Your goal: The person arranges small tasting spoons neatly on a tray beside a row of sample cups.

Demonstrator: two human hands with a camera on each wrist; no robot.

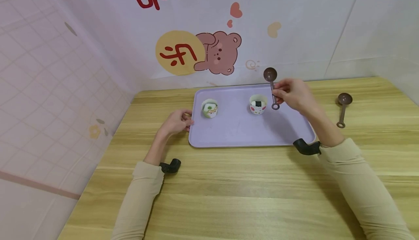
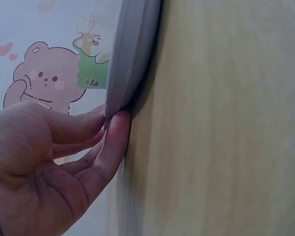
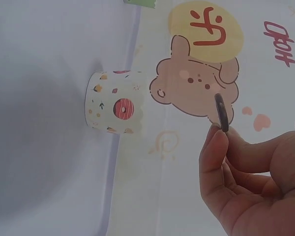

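My right hand [image 1: 294, 94] pinches the handle of a brown measuring spoon [image 1: 270, 75] above the right part of a pale purple tray [image 1: 232, 132]. The round bowl points towards the wall; in the right wrist view only the handle's end [image 3: 221, 112] shows. Just left of the spoon, a printed paper cup [image 1: 258, 110] stands upright on the tray, with a doughnut print [image 3: 123, 109] on its side. Another paper cup [image 1: 210, 112], with green print, stands at the tray's left. My left hand [image 1: 176, 122] grips the tray's left rim [image 2: 130, 54] between thumb and fingers.
A second brown measuring spoon [image 1: 344, 99] lies on the wooden table [image 1: 229, 192], right of the tray. Behind the tray rises a white wall covering [image 1: 304, 51] with a bear print. A pale tile-patterned wall [image 1: 49, 87] borders the table's left side.
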